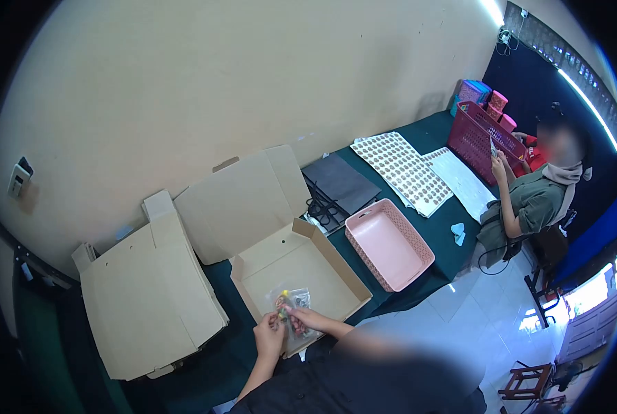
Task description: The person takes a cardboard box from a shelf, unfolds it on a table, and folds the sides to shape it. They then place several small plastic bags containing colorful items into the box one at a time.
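Note:
My left hand (pixel 270 332) and my right hand (pixel 305 319) meet over the near end of an open cardboard box (pixel 332 257). Between their closed fingers is a small colourful item (pixel 283 301) with a yellow top; its kind is too small to make out. Both hands appear to grip it. Beneath and beside it lies a clear plastic packet (pixel 300 298) with small dark contents, partly covered by my right hand. The box lid (pixel 243 200) stands raised toward the wall.
Flat cardboard boxes (pixel 153 293) are stacked left. Right of the open box are a pink basket (pixel 390 241), a black bag (pixel 341 181) and printed sheets (pixel 401 169). A person (pixel 529 196) stands by a maroon basket (pixel 477 141) at the table's far end.

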`<action>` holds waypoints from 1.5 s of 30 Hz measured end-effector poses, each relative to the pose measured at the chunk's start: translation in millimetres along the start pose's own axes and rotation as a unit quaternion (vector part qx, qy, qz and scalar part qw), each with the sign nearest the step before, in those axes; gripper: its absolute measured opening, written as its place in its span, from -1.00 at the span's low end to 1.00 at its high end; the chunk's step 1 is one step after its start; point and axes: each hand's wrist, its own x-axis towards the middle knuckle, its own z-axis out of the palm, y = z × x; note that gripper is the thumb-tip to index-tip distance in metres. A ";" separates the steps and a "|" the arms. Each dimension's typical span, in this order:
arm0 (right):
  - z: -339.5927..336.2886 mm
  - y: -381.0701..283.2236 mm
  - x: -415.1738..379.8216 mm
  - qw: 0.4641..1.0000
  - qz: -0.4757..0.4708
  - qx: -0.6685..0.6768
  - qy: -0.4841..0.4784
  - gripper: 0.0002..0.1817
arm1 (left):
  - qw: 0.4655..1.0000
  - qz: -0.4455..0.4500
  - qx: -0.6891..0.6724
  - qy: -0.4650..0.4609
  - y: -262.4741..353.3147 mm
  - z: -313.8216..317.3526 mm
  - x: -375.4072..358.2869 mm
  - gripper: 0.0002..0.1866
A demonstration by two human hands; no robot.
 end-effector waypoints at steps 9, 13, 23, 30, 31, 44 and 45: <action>18.2 -13.9 -16.8 0.974 -0.161 -0.093 0.128 -0.64 | 0.996 -0.057 -0.037 -0.060 19.8 -12.1 3.0 -0.85; 15.5 -5.9 -14.6 0.963 -0.181 -0.164 0.113 -0.67 | 0.989 0.075 0.106 -0.068 28.4 -22.1 4.4 -0.80; 12.9 -5.0 -11.5 0.936 -0.246 -0.231 0.097 -0.68 | 0.993 0.033 0.069 -0.093 20.0 -11.2 1.3 -0.67; 8.8 8.8 -10.5 0.923 -0.236 -0.299 0.060 -0.72 | 0.968 0.067 0.181 -0.161 16.8 -15.9 3.7 -0.70; 6.9 3.7 -12.3 0.922 -0.238 -0.300 0.061 -0.72 | 0.968 0.069 0.181 -0.159 14.6 -13.1 4.1 -0.70; 8.6 12.1 -15.1 0.925 -0.179 -0.335 0.025 -0.66 | 0.993 -0.033 -0.068 -0.085 -25.7 19.0 -9.5 -0.74; 11.2 10.2 -18.1 0.934 -0.171 -0.311 0.033 -0.66 | 0.994 -0.022 -0.067 -0.087 -8.1 11.0 -9.1 -0.79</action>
